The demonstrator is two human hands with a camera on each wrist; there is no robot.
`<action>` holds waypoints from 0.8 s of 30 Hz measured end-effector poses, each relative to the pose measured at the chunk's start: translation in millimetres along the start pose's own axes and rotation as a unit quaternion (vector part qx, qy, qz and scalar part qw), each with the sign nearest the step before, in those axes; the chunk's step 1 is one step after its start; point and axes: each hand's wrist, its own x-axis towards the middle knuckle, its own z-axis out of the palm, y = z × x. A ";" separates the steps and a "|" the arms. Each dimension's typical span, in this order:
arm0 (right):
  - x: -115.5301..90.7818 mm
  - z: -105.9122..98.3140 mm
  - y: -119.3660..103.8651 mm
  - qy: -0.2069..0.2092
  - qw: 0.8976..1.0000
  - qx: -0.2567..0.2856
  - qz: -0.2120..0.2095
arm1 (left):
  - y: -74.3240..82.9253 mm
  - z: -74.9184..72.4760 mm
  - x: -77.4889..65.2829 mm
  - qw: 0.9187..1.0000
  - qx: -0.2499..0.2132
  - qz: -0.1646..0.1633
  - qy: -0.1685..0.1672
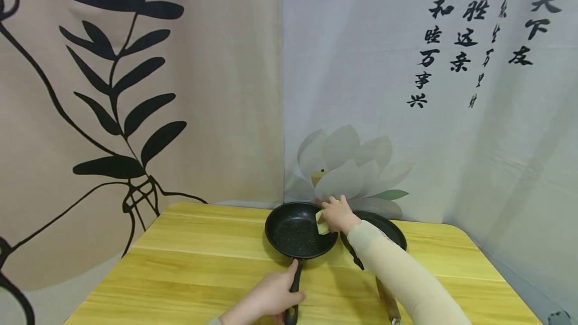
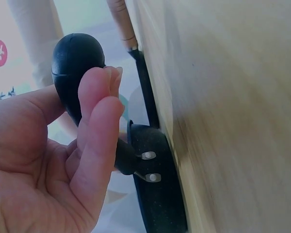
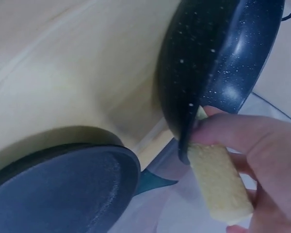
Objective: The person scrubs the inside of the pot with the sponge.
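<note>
A black speckled frying pan (image 1: 293, 234) stands on the wooden table, its handle toward me. My left hand (image 1: 274, 292) grips the black handle (image 2: 76, 63), fingers curled round it below and thumb along the other side. At the pan's right rim my right hand (image 1: 338, 214) holds a pale yellow sponge (image 3: 218, 182). In the right wrist view the sponge straddles the rim, with part of it inside the pan and the thumb near the edge. The palm side of the left hand shows in the left wrist view.
A second, flatter dark pan (image 1: 384, 224) lies right of the first, partly under my right forearm; its brown wooden handle (image 1: 387, 297) points toward me. Behind the table (image 1: 203, 255) hangs a printed cloth (image 1: 226, 89) with leaves, a lotus and black writing.
</note>
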 end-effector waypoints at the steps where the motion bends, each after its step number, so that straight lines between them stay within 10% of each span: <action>1: -0.4 -1.5 0.2 -0.008 1.000 0.004 0.000 | 0.0 0.1 0.3 1.000 0.004 0.002 0.001; 24: -7.9 -25.2 0.4 -0.162 0.983 0.086 0.010 | 2.3 0.1 -1.8 1.000 -0.007 0.014 -0.002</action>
